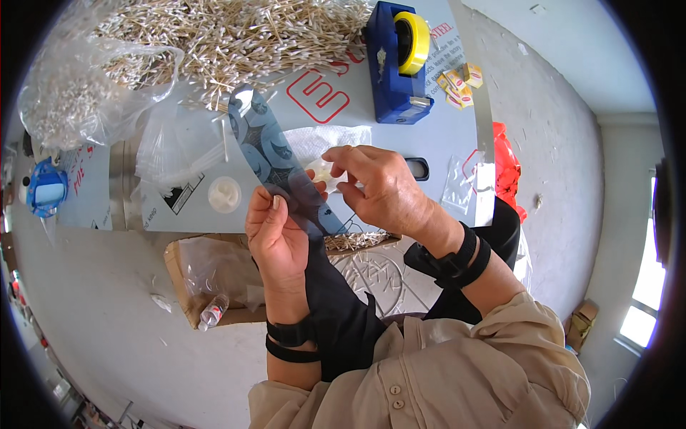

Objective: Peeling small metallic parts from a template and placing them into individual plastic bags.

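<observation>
Pinching the film strip (270, 154) in the left hand (277, 232), hovering with the right hand (382, 184) unclosed, perhaps risking slippage from one-sided support.

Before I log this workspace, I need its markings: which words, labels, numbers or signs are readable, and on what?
Printed wording isn't copied here.
Tabletop film: red letters and red boxed sign, readable; black print, partly readable.
Small yellow boxes: print too small.
Bottle: label too blurred.

Grey table (457, 136). On it: blue tape dispenser (386, 79); cotton-swab heap (236, 36) left of dispenser, yellow packets (472, 75) just right, clear bag (457, 186) front-right, white round dish (225, 194) front-left.
</observation>
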`<state>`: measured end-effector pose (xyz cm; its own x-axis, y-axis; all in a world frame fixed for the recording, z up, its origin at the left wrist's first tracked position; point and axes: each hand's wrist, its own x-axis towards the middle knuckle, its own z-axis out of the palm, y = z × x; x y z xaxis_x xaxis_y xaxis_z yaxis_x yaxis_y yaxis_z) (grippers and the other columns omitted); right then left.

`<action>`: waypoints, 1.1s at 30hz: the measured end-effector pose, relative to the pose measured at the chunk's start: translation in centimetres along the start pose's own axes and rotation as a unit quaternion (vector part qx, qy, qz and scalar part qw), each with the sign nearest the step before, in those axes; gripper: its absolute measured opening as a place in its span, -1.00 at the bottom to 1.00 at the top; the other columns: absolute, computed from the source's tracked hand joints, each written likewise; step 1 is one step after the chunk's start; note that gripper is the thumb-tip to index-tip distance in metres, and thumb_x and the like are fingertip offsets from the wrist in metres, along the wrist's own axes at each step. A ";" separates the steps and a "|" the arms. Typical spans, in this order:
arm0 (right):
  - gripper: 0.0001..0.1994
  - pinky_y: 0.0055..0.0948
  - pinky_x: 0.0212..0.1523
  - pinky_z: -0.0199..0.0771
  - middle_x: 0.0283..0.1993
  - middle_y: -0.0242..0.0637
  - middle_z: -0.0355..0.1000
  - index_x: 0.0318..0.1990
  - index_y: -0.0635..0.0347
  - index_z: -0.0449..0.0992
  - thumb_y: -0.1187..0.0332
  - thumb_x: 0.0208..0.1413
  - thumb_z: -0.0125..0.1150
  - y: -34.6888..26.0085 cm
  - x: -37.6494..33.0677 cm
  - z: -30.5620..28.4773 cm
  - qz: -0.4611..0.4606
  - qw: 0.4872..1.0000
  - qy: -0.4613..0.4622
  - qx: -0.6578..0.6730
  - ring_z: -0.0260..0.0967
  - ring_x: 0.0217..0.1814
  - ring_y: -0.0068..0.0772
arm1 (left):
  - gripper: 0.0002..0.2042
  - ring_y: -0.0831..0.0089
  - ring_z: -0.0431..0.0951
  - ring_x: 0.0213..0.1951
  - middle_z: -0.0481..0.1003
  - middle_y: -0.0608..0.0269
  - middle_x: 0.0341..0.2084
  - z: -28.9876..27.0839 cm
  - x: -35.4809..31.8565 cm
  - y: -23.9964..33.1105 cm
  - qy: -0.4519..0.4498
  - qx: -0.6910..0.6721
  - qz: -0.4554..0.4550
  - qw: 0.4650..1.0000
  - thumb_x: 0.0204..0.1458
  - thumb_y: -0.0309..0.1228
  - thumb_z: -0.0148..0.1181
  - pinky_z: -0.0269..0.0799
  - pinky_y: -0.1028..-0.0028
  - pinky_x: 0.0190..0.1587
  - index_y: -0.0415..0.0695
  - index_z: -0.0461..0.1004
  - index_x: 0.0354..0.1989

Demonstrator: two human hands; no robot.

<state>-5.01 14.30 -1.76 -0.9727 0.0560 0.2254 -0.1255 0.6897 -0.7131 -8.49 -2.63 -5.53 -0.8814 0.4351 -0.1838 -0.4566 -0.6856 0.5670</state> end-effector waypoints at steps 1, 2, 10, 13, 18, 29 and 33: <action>-0.61 -0.38 -0.42 0.49 -0.35 -0.21 0.48 -0.15 0.25 0.39 0.68 -0.25 0.17 0.0 0.0 -0.1 -0.012 1.000 -0.011 -0.007 0.49 -0.40 -0.21 | -0.87 0.00 0.53 -0.11 0.43 -0.25 -0.08 -0.1 0.0 0.0 -0.001 0.000 -0.001 1.000 0.19 -0.49 -0.09 0.43 0.15 0.01 -0.26 0.30 -0.17; -0.61 -0.38 -0.42 0.49 -0.35 -0.21 0.48 -0.15 0.25 0.39 0.68 -0.25 0.17 -0.1 0.0 -0.1 -0.012 1.000 -0.011 -0.007 0.49 -0.40 -0.21 | -0.83 0.01 0.52 -0.10 0.40 -0.24 -0.05 -0.2 0.0 0.0 -0.006 0.012 -0.002 1.000 0.18 -0.45 -0.07 0.44 0.13 0.01 -0.25 0.29 -0.11; -0.53 -0.43 -0.41 0.47 -0.36 -0.18 0.51 -0.02 0.22 0.32 0.68 -0.18 0.16 -0.4 0.0 0.6 0.043 0.998 -0.023 0.050 0.50 -0.40 -0.27 | -0.81 0.05 0.52 -0.10 0.40 -0.21 -0.03 -0.4 0.8 -0.8 -0.006 0.062 0.004 0.998 0.19 -0.44 -0.09 0.44 0.17 0.00 -0.25 0.27 -0.07; -0.52 -0.45 -0.36 0.49 -0.28 -0.18 0.53 0.01 0.26 0.28 0.70 -0.18 0.06 -0.4 -0.1 0.4 0.108 0.979 -0.041 0.166 0.53 -0.31 -0.30 | -0.85 0.07 0.52 -0.10 0.45 -0.18 -0.10 -1.1 1.2 -1.0 0.007 0.068 0.004 0.998 0.19 -0.45 -0.10 0.43 0.17 0.00 -0.24 0.28 -0.14; -0.45 -0.61 -0.23 0.42 -0.15 -0.27 0.50 0.16 0.25 0.25 0.72 -0.06 0.10 0.6 -0.9 0.4 0.165 0.911 -0.019 0.377 0.44 -0.18 -0.58 | -0.96 0.45 0.50 -0.20 0.48 0.25 -0.29 -0.4 1.6 -1.0 0.061 0.034 0.011 0.997 0.16 -0.53 -0.05 0.39 0.39 -0.02 -0.20 0.35 -0.30; -0.59 -0.56 -0.25 0.42 -0.19 -0.25 0.48 -0.03 0.27 0.46 0.71 -0.12 0.16 1.9 -0.2 -0.1 0.186 0.832 0.111 0.511 0.39 -0.20 -0.57 | -0.94 0.08 0.54 -0.14 0.48 -0.13 -0.22 0.1 1.8 -0.3 0.031 0.047 -0.013 0.998 0.14 -0.51 -0.05 0.42 0.06 0.02 -0.23 0.30 -0.28; -0.67 -0.43 -0.35 0.40 -0.38 -0.29 0.39 -0.23 0.23 0.51 0.67 -0.26 0.24 2.6 1.1 0.2 -0.010 0.993 0.087 0.077 0.37 -0.33 -0.36 | -0.85 -0.02 0.54 -0.15 0.48 -0.21 -0.17 0.0 2.0 -0.1 0.017 0.084 -0.005 0.996 0.20 -0.41 -0.08 0.44 0.12 -0.02 -0.24 0.30 -0.17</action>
<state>-6.46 16.02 -3.54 -0.9231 0.1760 0.3420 -0.1858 0.5744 -0.7972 -10.23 -1.70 -5.92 -0.8816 0.4197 -0.2158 -0.4417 -0.5725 0.6907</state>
